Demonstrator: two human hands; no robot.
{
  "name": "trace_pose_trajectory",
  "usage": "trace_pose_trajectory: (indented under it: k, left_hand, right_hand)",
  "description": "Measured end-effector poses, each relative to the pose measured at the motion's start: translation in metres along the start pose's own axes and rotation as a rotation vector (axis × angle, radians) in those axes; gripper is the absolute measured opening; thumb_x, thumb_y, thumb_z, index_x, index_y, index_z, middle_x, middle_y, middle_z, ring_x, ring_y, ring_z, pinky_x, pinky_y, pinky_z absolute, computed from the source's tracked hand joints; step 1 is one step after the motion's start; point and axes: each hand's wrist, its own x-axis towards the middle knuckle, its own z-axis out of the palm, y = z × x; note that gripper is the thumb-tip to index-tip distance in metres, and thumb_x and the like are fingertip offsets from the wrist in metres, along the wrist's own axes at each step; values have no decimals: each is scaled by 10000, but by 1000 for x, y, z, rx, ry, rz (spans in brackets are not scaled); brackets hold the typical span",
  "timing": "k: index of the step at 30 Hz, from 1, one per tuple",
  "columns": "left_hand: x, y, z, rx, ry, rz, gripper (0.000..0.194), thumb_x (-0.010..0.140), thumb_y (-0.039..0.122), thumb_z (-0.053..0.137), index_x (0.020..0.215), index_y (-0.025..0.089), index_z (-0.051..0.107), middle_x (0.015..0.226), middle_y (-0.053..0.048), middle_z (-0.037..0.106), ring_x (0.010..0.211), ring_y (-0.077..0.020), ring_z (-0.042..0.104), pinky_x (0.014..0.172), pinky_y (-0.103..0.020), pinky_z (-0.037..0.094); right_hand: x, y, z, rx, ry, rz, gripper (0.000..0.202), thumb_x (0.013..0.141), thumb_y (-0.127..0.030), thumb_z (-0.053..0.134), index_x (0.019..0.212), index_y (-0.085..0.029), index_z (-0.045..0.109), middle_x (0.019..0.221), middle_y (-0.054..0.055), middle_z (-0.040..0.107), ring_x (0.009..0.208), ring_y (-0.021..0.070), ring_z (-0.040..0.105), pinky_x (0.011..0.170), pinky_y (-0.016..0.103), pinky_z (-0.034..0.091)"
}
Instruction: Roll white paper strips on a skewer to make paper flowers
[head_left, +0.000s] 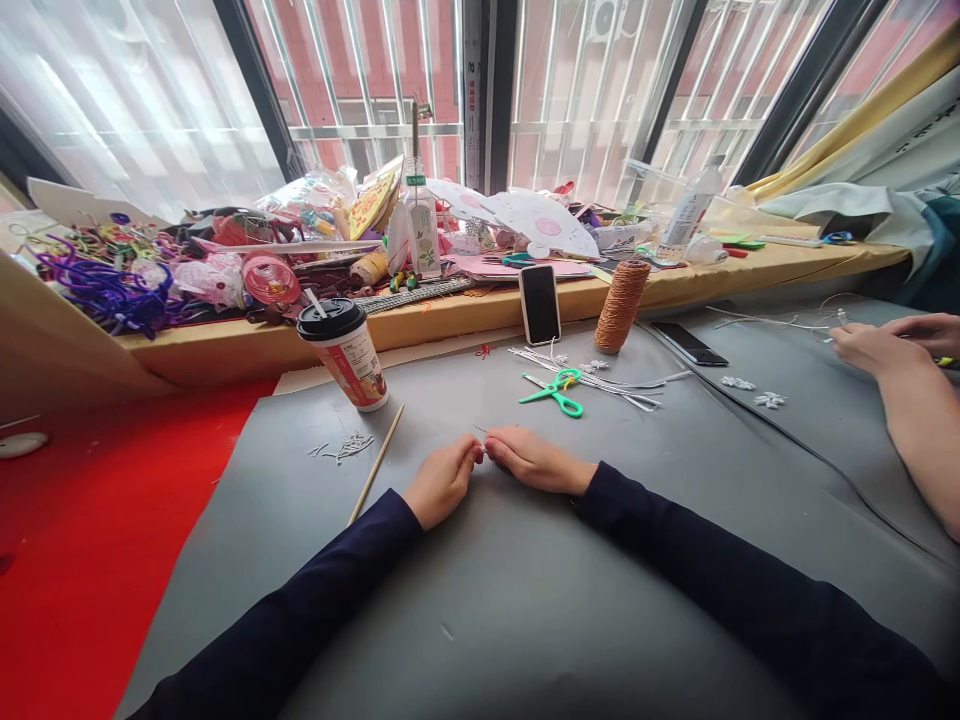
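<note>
My left hand [444,481] and my right hand [536,459] meet over the grey table [480,600], fingertips almost touching. Both are pinched around a tiny white piece [482,449] that is mostly hidden by the fingers. A thin dark wire or thread [479,429] sticks out just above them. Left of my left hand lie a wooden stick [377,462] and a small pile of short white pieces [352,445]. Beyond my right hand are green scissors [556,391], resting by long white strips [626,384].
A lidded paper cup [349,360], an upright phone [540,305] and a brown thread spool [622,306] stand along the back. A black phone [690,343] and cable [795,430] lie right. Another person's hands [877,345] work at far right. Craft clutter fills the ledge [450,310].
</note>
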Motion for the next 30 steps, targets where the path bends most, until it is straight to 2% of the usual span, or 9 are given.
trace_pose_trajectory:
  k: [3, 8, 15, 18, 20, 22, 24, 26, 30]
  left_hand:
    - [-1, 0, 3, 42, 12, -4, 265, 868, 318, 248, 823, 204, 482, 709, 1, 546, 612, -123, 480, 598, -230, 349]
    - [-2, 4, 2, -7, 40, 12, 264, 871, 333, 243, 823, 200, 466, 708, 4, 522, 615, -117, 458, 612, -231, 345]
    - [3, 4, 8, -265, 109, -135, 294, 850, 397, 300, 739, 183, 466, 500, 49, 376, 458, -87, 362, 498, -214, 320]
    - [3, 3, 12, -444, 97, -204, 302, 839, 428, 318, 754, 175, 460, 466, 67, 335, 396, -70, 329, 434, -202, 295]
    - [3, 2, 12, -516, 37, -210, 326, 830, 446, 328, 777, 165, 484, 475, 62, 372, 380, -65, 343, 418, -201, 302]
    - [3, 2, 8, -538, -11, -190, 351, 808, 456, 377, 794, 147, 543, 574, 17, 494, 447, -74, 432, 469, -211, 366]
    - [3, 1, 3, -527, -17, -155, 354, 769, 453, 458, 796, 136, 612, 768, -47, 583, 628, -109, 527, 612, -234, 426]
    - [5, -1, -3, -529, -39, -133, 340, 737, 445, 515, 810, 145, 657, 892, -69, 597, 789, -147, 538, 734, -252, 418]
    - [7, -7, -11, -675, -120, -203, 357, 722, 447, 546, 842, 134, 669, 756, -59, 600, 762, -151, 538, 724, -267, 407]
  right_hand:
    - [0, 0, 0, 30, -11, 6, 327, 898, -325, 219, 788, -196, 498, 730, 9, 531, 679, 122, 465, 661, 251, 352]
    - [0, -3, 5, 77, 65, 50, 334, 899, -353, 218, 735, -191, 461, 662, -1, 489, 593, 108, 418, 586, 230, 334]
    - [3, 3, 14, -419, 237, -7, 343, 893, -323, 261, 719, -177, 518, 638, 32, 514, 637, 135, 415, 695, 288, 275]
    - [3, 4, 13, -470, 254, -18, 331, 894, -304, 268, 730, -174, 524, 643, 33, 527, 637, 134, 417, 700, 288, 270]
    - [2, 5, 11, -440, 231, -49, 325, 894, -290, 270, 729, -173, 524, 644, 31, 532, 656, 136, 429, 707, 285, 277]
    - [0, 6, 8, -388, 176, -86, 320, 895, -277, 269, 732, -172, 524, 663, 32, 546, 680, 139, 446, 709, 282, 288]
    - [0, 9, 5, -338, 124, -106, 323, 897, -275, 263, 742, -170, 527, 699, 36, 566, 700, 140, 461, 707, 282, 299]
    - [0, 10, 3, -289, 94, -110, 339, 902, -282, 251, 750, -170, 531, 730, 36, 582, 707, 138, 473, 713, 285, 309]
    - [1, 12, 0, -214, 174, -39, 353, 908, -270, 234, 756, -175, 538, 758, 23, 590, 725, 131, 480, 749, 289, 325]
